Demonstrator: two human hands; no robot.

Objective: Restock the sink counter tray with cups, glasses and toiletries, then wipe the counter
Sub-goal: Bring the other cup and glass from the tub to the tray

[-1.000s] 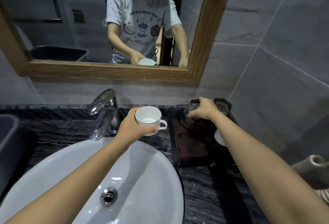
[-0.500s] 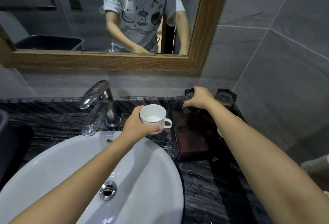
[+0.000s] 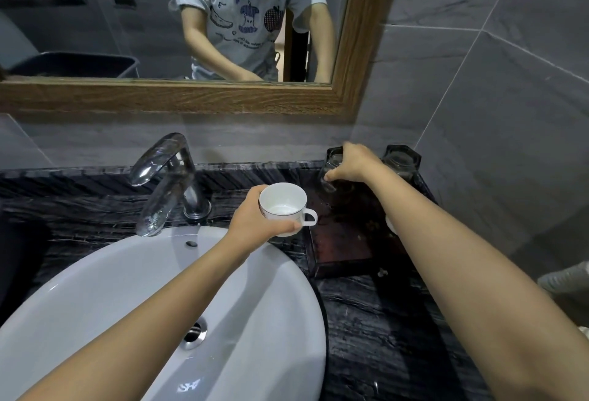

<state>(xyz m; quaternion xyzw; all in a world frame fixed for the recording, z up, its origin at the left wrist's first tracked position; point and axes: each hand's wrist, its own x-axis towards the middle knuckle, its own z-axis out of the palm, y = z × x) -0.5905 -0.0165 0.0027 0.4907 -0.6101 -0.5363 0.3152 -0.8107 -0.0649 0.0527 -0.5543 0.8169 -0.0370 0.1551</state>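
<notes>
Left hand (image 3: 255, 222) wraps a white cup (image 3: 283, 207) just beside the tray (image 3: 344, 241); right hand (image 3: 353, 163) grips a glass (image 3: 330, 174) at its far corner. Restocking is underway; next likely calls for releasing the glass and seating the cup alongside.

- T-shirt (image 3: 242, 2) reflected in the far mirror (image 3: 178, 97): reversed lettering, "…'RE THE CORE OF MY HEART"; the smaller print lower down is too small to read.
- Basin (image 3: 95, 289), near rim: pale logo, letters unclear.
</notes>
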